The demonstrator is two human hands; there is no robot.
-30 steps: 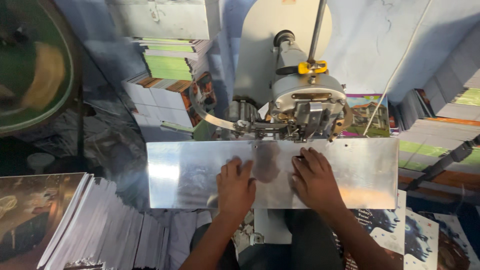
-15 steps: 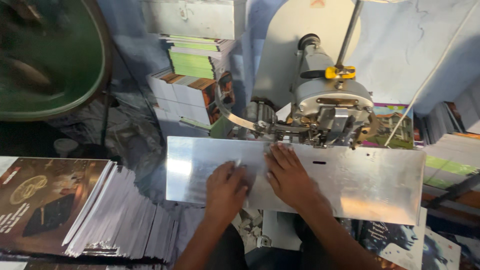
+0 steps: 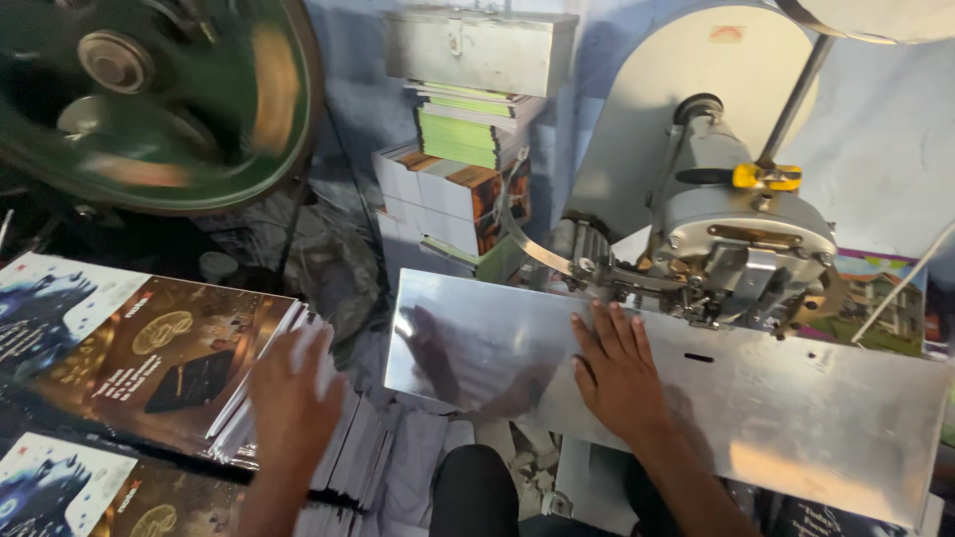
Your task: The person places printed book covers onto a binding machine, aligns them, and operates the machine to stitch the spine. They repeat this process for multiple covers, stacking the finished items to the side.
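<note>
My right hand (image 3: 617, 370) lies flat, fingers apart, on the shiny metal plate (image 3: 796, 408) of a stitching machine, just below the grey machine head (image 3: 741, 239). My left hand (image 3: 293, 398) is blurred with motion and reaches over the edge of a stack of dark brown printed booklets (image 3: 149, 358) at the left. Its fingers are spread over the white page edges, and whether it grips any of them cannot be told.
A large green flywheel (image 3: 149, 89) spins at the upper left. Stacks of books (image 3: 453, 189) and a grey metal box (image 3: 477, 45) stand behind the plate. More booklets (image 3: 70, 487) lie at the lower left. My knee (image 3: 477, 492) is below the plate.
My left hand has left the metal plate and swung left to the booklet stack. My right hand has stayed on the plate. The view has turned left.
</note>
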